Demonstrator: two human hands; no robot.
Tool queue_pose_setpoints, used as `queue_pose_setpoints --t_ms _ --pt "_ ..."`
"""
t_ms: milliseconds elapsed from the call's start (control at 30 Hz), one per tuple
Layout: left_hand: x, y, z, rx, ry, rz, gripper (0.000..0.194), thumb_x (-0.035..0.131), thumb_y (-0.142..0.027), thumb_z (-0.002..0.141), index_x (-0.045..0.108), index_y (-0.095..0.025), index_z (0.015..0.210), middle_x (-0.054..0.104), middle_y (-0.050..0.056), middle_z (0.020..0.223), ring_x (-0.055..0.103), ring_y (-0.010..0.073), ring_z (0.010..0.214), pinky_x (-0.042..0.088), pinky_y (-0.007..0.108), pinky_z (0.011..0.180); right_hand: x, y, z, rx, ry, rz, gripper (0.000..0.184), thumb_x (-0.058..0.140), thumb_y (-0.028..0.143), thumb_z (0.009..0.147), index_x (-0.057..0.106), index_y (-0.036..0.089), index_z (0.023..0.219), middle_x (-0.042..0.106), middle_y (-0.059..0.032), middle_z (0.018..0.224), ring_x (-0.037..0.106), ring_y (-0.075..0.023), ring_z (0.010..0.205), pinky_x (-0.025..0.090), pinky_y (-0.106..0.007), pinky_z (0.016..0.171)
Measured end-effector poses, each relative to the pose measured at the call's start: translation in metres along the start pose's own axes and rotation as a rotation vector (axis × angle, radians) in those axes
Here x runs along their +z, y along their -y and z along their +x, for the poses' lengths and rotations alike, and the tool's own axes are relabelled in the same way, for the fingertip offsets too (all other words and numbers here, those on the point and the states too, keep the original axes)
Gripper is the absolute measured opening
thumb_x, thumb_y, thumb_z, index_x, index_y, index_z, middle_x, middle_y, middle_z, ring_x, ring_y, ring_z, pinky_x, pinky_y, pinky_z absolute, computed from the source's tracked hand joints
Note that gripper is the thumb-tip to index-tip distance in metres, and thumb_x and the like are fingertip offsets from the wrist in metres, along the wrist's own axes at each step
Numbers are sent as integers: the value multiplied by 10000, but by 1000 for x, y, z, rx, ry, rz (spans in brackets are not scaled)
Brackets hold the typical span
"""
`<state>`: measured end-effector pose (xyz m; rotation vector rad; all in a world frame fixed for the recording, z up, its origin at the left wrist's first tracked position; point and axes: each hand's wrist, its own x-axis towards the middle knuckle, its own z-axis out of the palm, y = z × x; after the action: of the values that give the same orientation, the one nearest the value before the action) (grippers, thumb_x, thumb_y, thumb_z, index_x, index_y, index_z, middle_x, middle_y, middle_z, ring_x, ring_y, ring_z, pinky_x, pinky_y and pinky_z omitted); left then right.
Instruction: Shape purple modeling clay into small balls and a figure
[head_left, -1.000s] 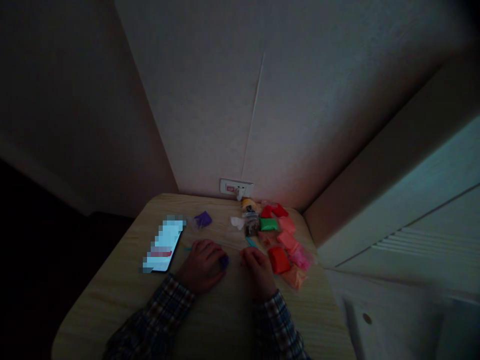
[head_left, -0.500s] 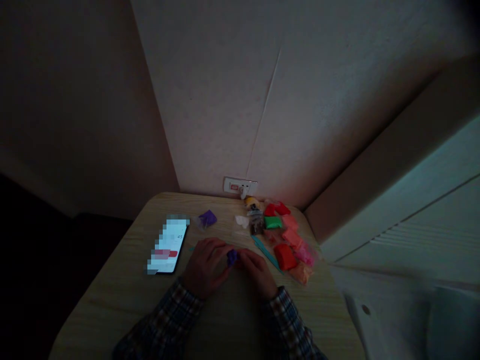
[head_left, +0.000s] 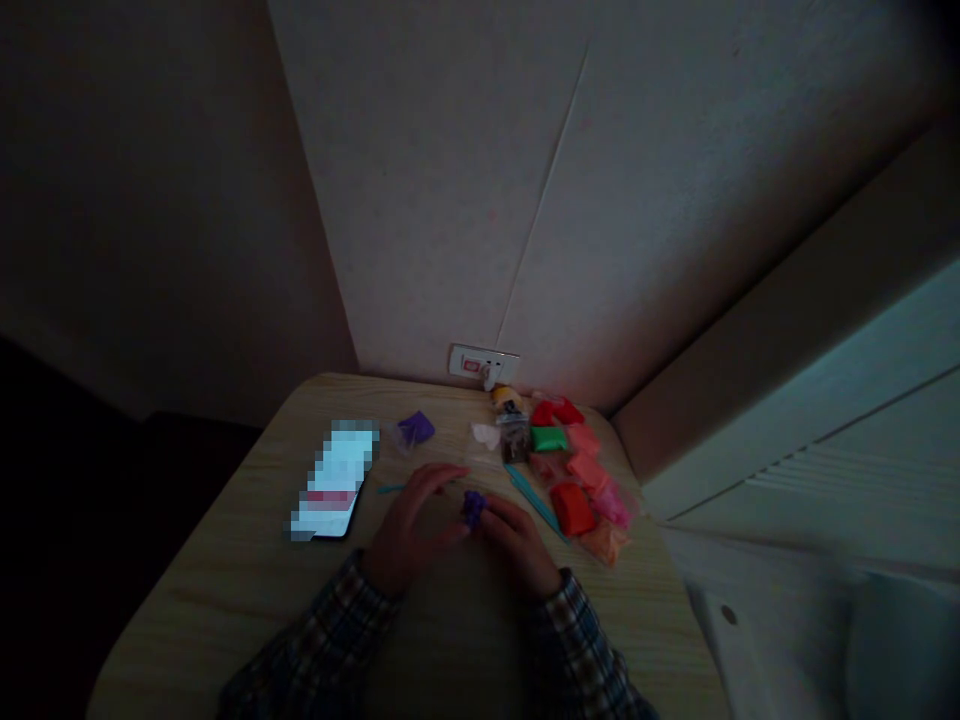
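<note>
A small lumpy piece of purple modelling clay [head_left: 473, 508] is pinched in the fingertips of my right hand [head_left: 521, 545], over the middle of the table. Facing it from the left, my left hand [head_left: 409, 530] has its thumb and fingers spread apart; the thumb tip comes close to the clay, and I cannot tell whether it touches. Beyond my left hand lies a bag with more purple clay [head_left: 416, 428]. A thin teal stick [head_left: 390, 489] shows partly from behind my left fingers. Just right of my right hand lies a teal modelling tool [head_left: 536, 500].
A lit phone [head_left: 334, 485] lies at the left of the wooden table [head_left: 217, 570]. Bags of clay cover the right side: red [head_left: 572, 510], green [head_left: 548, 439], pink [head_left: 613, 507] and others. Behind is a wall socket [head_left: 484, 362] with a plug; a white bag [head_left: 486, 436] lies before it.
My left fingers have opened away from the purple clay, which both hands' fingertips were at before. The clay stays in my right hand. The view has shifted slightly.
</note>
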<state>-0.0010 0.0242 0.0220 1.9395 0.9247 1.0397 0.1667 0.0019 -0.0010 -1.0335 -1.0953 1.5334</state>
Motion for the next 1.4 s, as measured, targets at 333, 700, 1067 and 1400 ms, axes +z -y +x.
queue_pose_setpoints --t_ms 333,700,1067,1400 --pt "-1 2 7 -146 95 -399 177 628 -276 700 634 -168 840 589 82 947 553 209 917 453 344 804 4 3 1 15 145 37 300 666 459 675 681 234 873 648 -9 799 584 -168 733 456 -290 700" --pt "-3 24 8 -549 -265 -790 280 698 -348 620 619 -183 833 642 31 803 577 153 719 460 304 686 -6 -4 4 99 -67 33 295 660 457 677 608 167 669 539 41 507 463 -84 453 369 -205 478" --pt "-5 9 33 -561 -328 -1090 226 667 -335 686 616 -188 851 638 22 870 600 159 821 477 352 795 6 34 16 -51 -94 54 217 679 371 680 599 169 674 565 32 547 518 -88 496 422 -200 495" --pt "-4 4 41 -600 -378 -1094 218 686 -305 672 618 -203 853 629 20 906 585 154 831 475 339 790 13 57 23 -234 -299 -55 134 691 284 683 598 192 710 598 19 631 563 -111 587 467 -212 543"
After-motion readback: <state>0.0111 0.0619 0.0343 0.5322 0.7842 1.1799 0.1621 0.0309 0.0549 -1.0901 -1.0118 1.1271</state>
